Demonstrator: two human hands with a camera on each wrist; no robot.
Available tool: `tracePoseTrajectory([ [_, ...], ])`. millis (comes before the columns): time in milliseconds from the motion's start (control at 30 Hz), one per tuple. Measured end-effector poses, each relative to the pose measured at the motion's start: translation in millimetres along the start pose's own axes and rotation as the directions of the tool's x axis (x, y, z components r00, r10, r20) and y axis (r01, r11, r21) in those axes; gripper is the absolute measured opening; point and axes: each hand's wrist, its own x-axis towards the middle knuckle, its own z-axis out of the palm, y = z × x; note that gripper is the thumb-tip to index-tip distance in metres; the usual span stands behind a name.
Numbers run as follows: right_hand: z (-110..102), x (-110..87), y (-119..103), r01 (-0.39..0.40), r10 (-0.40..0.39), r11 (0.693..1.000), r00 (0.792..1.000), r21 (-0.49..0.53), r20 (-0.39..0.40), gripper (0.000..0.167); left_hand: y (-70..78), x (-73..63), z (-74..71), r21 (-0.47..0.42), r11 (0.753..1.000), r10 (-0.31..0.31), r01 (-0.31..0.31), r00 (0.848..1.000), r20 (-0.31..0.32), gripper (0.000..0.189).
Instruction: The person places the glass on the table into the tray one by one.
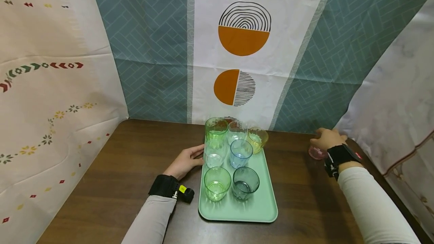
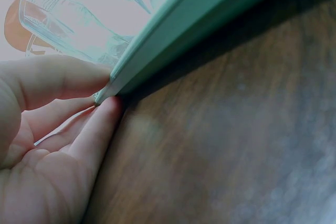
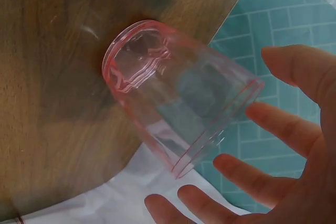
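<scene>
My left hand (image 1: 183, 164) is at the left edge of the light green tray (image 1: 237, 214), pinching its rim between the fingertips in the left wrist view. On the tray stand several glasses: green ones (image 1: 217, 191), clear ones (image 1: 214, 157), a blue one (image 1: 241, 155), a yellow one (image 1: 258, 140) and a dark grey one (image 1: 245, 189). Far to the right, my right hand (image 1: 328, 139) hovers over a pink-tinted glass (image 3: 168, 87) standing upright on the table. Its fingers are spread apart around the rim, one fingertip right at it in the right wrist view.
The brown wooden table (image 1: 142, 206) ends at a patterned curtain (image 1: 156, 67) along the back. White cloths hang at the left (image 1: 61, 123) and right (image 1: 390, 104). The two back rows of glasses stand close together.
</scene>
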Motion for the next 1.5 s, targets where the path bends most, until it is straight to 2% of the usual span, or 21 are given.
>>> tracePoseTrajectory([
  [167, -1.3, -0.8, 1.3, -0.019, 0.019, 1.000, 1.000, 0.000, 0.003, 0.054, 1.6, 0.7, 0.6, 0.005, 1.000, 0.003, -0.003, 1.000, -0.005, 0.066],
  [633, 0.3, 0.4, 6.8, -0.026, 0.026, 1.000, 1.000, 0.009, -0.009, 0.058, 3.1, 2.2, 1.7, 0.007, 1.000, 0.003, -0.003, 1.000, -0.005, 0.066],
  [1167, 11.3, 2.5, 19.7, 0.037, -0.036, 0.999, 0.997, 0.014, -0.073, 0.046, 1.3, 2.2, 1.2, 0.025, 1.000, 0.004, -0.004, 1.000, -0.004, 0.066],
  [1500, 10.2, -3.9, 6.1, 0.122, -0.118, 0.992, 0.987, 0.031, -0.108, 0.040, 2.1, -0.6, 0.5, 0.008, 1.000, -0.010, 0.011, 1.000, -0.014, 0.066],
])
